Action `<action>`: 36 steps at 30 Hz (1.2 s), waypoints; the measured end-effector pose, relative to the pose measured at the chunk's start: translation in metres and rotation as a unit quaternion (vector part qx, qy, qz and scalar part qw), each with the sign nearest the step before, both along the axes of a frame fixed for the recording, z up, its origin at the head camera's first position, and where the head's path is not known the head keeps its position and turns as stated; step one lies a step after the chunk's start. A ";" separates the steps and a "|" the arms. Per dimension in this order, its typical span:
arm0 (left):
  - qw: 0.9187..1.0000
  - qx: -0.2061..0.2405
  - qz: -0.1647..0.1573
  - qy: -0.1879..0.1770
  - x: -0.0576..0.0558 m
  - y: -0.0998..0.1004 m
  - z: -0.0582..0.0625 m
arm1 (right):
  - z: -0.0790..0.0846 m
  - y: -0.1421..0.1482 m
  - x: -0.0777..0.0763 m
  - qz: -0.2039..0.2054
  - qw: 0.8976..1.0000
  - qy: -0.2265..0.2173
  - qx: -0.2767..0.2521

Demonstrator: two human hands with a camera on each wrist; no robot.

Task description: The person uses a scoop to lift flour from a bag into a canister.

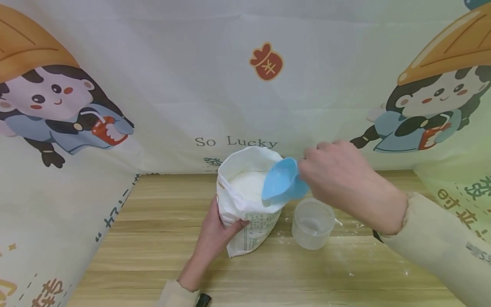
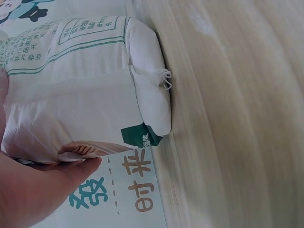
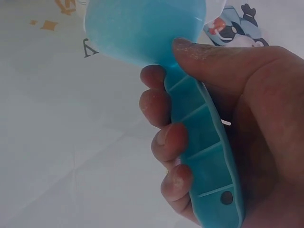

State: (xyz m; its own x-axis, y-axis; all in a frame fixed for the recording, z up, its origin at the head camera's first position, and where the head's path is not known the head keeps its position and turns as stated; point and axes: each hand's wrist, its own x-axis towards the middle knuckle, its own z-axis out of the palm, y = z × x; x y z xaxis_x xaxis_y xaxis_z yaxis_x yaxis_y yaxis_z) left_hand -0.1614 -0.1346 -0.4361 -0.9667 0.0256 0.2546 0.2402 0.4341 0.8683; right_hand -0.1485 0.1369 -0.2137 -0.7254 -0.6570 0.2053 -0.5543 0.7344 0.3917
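Note:
An open white bag (image 1: 255,232) with green print stands on the table, white powder (image 1: 243,182) heaped inside it. My left hand (image 1: 215,238) holds the bag at its left side, thumb across the front. In the left wrist view, part of that hand (image 2: 42,185) shows against the bag's printed side. My right hand (image 1: 339,172) grips a light blue scoop (image 1: 280,181), whose bowl overlaps the bag's right rim. Up close in the right wrist view, the fingers and thumb wrap around the scoop's ribbed handle (image 3: 204,147).
Just right of the bag, a clear round container (image 1: 312,226) stands on the wooden table (image 1: 153,247). White powder specks (image 1: 350,273) dot the tabletop around it. Behind the table hangs a printed cloth (image 1: 199,85) with cartoon figures, which also covers both sides.

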 end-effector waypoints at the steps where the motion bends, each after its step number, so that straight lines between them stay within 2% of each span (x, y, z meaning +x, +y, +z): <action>1: 1.000 -0.002 0.000 0.001 0.000 0.000 0.000 | 0.000 -0.001 0.000 0.001 1.000 -0.002 0.003; 6: 1.000 -0.002 0.001 0.003 0.000 0.000 0.000 | -0.001 -0.006 -0.003 0.008 1.000 0.003 0.012; 23: 1.000 -0.004 0.002 0.000 -0.001 -0.001 -0.002 | -0.010 -0.025 -0.010 -0.006 1.000 -0.010 0.022; 30: 1.000 -0.005 0.003 0.001 -0.001 0.000 -0.001 | -0.018 -0.028 -0.014 0.008 1.000 0.004 0.018; 36: 1.000 0.000 0.000 0.003 -0.001 0.000 -0.001 | -0.020 -0.031 -0.017 -0.003 1.000 -0.010 0.021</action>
